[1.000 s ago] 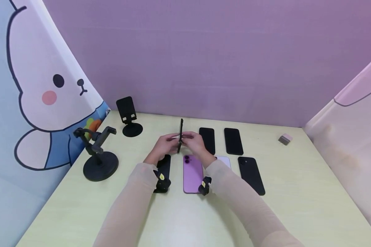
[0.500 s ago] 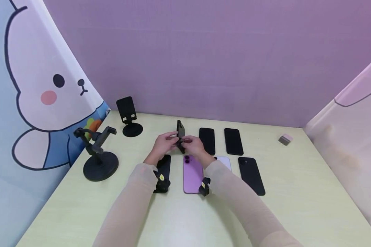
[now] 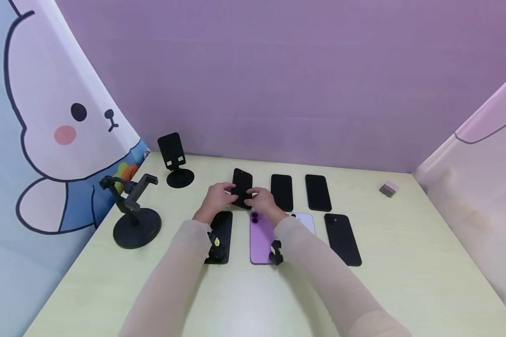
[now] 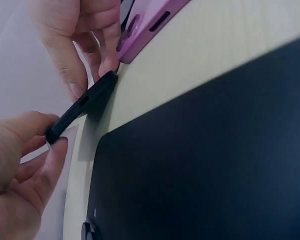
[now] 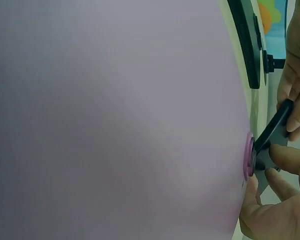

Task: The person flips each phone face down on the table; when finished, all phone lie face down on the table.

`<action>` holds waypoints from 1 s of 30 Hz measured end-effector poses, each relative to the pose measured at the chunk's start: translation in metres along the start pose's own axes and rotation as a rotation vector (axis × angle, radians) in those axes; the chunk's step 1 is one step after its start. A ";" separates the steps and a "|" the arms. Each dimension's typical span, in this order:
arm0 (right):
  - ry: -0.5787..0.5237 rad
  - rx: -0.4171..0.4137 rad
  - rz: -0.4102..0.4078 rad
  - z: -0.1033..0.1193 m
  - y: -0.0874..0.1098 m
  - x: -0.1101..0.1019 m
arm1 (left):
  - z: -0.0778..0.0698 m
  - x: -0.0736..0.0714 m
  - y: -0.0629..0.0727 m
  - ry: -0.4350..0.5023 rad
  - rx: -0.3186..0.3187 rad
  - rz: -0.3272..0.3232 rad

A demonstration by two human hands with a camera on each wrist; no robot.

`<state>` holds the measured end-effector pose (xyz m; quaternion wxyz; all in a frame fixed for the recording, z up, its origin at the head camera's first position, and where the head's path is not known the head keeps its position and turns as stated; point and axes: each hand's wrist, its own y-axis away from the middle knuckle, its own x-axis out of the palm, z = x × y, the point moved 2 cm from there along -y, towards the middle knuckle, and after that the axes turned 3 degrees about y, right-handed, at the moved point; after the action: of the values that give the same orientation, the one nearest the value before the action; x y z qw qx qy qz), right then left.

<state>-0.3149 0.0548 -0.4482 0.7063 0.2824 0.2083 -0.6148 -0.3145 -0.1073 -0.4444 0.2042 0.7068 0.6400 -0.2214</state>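
Observation:
In the head view, a black phone [image 3: 241, 186] is tilted up behind the front row of phones, its dark broad face toward me. My left hand [image 3: 217, 200] pinches its left edge between thumb and fingers, clearly seen in the left wrist view. At the opposite edge, my right hand [image 3: 262, 202] holds it with thumb and fingertips. Its lower edge is close over the table. Under my left wrist lies a black phone [image 3: 224, 229], partly covered. A purple phone [image 3: 260, 238] with two camera lenses lies beside my right wrist.
Two black phones, one nearer [image 3: 282, 192] and one farther right [image 3: 318, 193], lie behind a pale lilac phone [image 3: 307, 220] and another black phone [image 3: 343, 239]. Two black phone stands, front [image 3: 137, 227] and back [image 3: 180, 178], stand left. A small grey-pink block [image 3: 389, 189] sits right.
The held phone has turned from edge-on so that its broad dark face shows, and its top has come lower. My left hand has shifted slightly left.

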 end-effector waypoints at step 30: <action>0.101 -0.075 0.062 -0.005 0.001 -0.017 | -0.029 0.021 0.001 -0.247 0.018 -0.005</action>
<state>-0.3164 0.0708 -0.4415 0.7237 0.2928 0.2577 -0.5693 -0.3106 -0.0734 -0.4329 0.2744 0.6744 0.6098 -0.3130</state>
